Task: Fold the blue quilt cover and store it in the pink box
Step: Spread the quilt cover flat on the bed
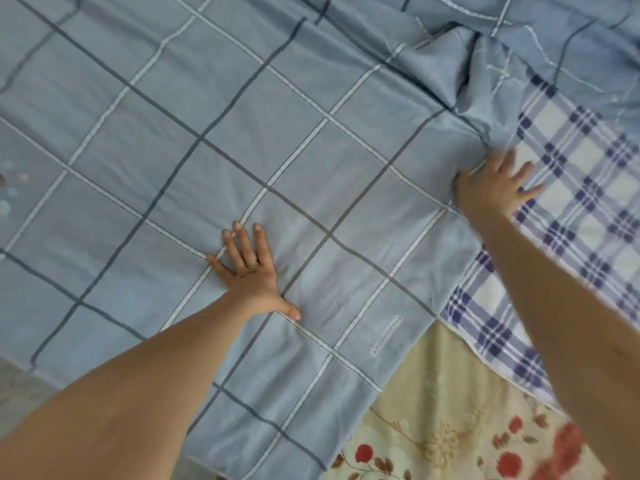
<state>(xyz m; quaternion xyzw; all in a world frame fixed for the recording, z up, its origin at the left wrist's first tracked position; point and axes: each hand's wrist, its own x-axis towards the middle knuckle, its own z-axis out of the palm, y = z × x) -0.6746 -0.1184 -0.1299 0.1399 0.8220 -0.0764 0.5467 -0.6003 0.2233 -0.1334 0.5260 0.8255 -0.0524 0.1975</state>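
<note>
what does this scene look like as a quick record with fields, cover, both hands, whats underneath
cover: blue quilt cover spread mostly flat, bunched at the upper right
left hand: left hand pressing flat on the cover, fingers spread
right hand: right hand at the cover's right edge beside the bunched part, fingers spread, blurred
underneath: plaid sheet showing at right, floral sheet at the bottom
pink box: not in view

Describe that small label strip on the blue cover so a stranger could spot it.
Start from the blue quilt cover, spread flat, and go to its near edge by the floral sheet. Right of the left hand lies a short pale strip, slanted and dotted, unlike the long plain grid lines around it.
</note>
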